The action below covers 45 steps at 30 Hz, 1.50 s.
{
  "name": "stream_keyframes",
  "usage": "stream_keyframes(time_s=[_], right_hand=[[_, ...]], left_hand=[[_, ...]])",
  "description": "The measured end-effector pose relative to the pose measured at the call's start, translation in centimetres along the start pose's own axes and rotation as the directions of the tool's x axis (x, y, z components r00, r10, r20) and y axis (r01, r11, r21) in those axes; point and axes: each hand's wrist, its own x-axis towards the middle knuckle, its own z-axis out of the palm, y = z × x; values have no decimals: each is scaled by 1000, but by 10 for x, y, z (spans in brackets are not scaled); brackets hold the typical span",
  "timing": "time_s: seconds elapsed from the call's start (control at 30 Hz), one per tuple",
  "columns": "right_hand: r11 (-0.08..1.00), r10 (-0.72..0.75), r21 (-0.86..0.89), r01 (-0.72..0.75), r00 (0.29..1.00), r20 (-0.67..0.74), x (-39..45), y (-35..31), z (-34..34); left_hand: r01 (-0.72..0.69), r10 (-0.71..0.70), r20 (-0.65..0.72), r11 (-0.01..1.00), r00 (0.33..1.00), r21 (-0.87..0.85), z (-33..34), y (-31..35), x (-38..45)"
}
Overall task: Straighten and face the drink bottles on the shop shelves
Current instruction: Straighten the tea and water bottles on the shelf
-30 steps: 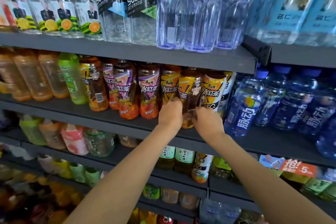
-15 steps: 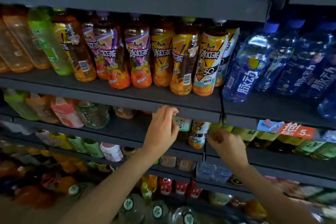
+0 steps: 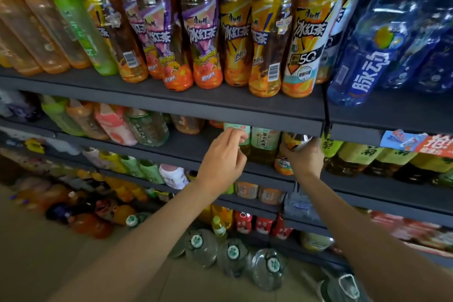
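While both arms reach under the dark shelf edge (image 3: 269, 121), the right hand (image 3: 305, 158) is wrapped round a yellow-and-black labelled bottle (image 3: 295, 142), fingers curled over its body just below the edge; the bottle's orange base (image 3: 283, 167) shows to the left of the wrist, so the grip sits high on the bottle and the lower part hangs out beneath it. That bottle stands at the front of the shelf beneath the edge, with its top hidden behind the edge. Just left of it stands a green tea bottle with a pale label (image 3: 264, 144), upright and untouched. Further left again, a bottle with a mint-green and red label (image 3: 241, 131) is met by the left hand (image 3: 221, 162), whose thumb and fingertips close on the label's lower part; whether they truly pinch it or only touch it cannot be told from this angle. This bottle lies above and beyond the left hand's knuckles, also directly under the shelf edge. Above the edge, a row of iced tea bottles (image 3: 304, 39) stands on top of that shelf, and blue sports drink bottles (image 3: 367, 56) stand to the right of them.
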Motion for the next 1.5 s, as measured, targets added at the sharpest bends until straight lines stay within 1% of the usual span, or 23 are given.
stream_keyframes(time_s=[0.1, 0.2, 0.23, 0.3, 0.33, 0.37, 0.4, 0.47, 0.53, 0.57, 0.63, 0.7, 0.8, 0.87, 0.97, 1.03, 1.17, 1.23, 1.37, 1.5], right_hand=[[995, -100, 36, 98, 992, 73, -27, 11, -17], [978, -196, -27, 205, 961, 197, -48, 13, -44], [963, -240, -62, 263, 938, 252, -54, 10, -54], [899, -370, -108, 424, 869, 330, -65, -5, -74], [857, -438, -120, 501, 831, 342, -69, -17, -84], [821, -497, -123, 558, 804, 325, -71, -31, -95], [806, -539, -97, 584, 791, 289, -71, -47, -105], [816, -571, 36, 576, 797, 198, -66, -86, -125], [813, -579, 127, 569, 812, 68, -52, -122, -144], [814, -572, 137, 565, 821, 10, -41, -136, -151], [820, -562, 106, 563, 826, -39, -23, -161, -158], [823, -566, 41, 567, 824, -37, -10, -170, -154], [812, -582, -60, 580, 813, -22, 1, -167, -139], [830, -557, -65, 555, 830, -33, 11, -168, -131], [884, -468, -22, 468, 883, -27, 23, -175, -124], [887, -462, -34, 461, 887, -27, 25, -175, -120], [918, -389, -59, 392, 919, 61, 20, -161, -112], [921, -372, -103, 377, 926, 61, 20, -158, -109], [920, -374, -103, 378, 926, 56, 20, -159, -108], [916, -380, -120, 384, 923, 56, 21, -158, -107]], left_hand=[[-17, 17, 13, 1000, 1000, -12, 3, 9, 2], [-117, 117, 13, 993, 993, -3, 5, 23, 14], [-133, 133, 0, 991, 991, -24, 4, 28, 20], [-137, 133, -50, 987, 990, -83, 0, 37, 34], [-130, 120, -89, 985, 989, -116, -2, 41, 42], [-116, 97, -131, 982, 987, -151, -6, 45, 50], [-101, 68, -176, 978, 982, -185, -10, 48, 59], [-89, 21, -266, 966, 964, -244, -19, 55, 75], [-84, -17, -312, 948, 950, -307, -29, 61, 88], [-80, -25, -314, 945, 949, -317, -33, 62, 94], [-57, -27, -292, 960, 956, -275, -34, 63, 104], [14, -76, -233, 967, 970, -255, -31, 61, 109], [99, -166, -218, 953, 962, -288, -28, 60, 114], [113, -181, -210, 947, 961, -300, -27, 61, 116], [126, -196, -232, 950, 953, -287, -25, 62, 118], [133, -212, -270, 950, 939, -282, -23, 64, 120], [229, -315, -279, 926, 907, -301, -23, 64, 127], [241, -322, -284, 928, 903, -285, -22, 62, 131], [206, -287, -294, 938, 912, -278, -21, 60, 133], [234, -315, -262, 926, 912, -296, -21, 58, 129]])
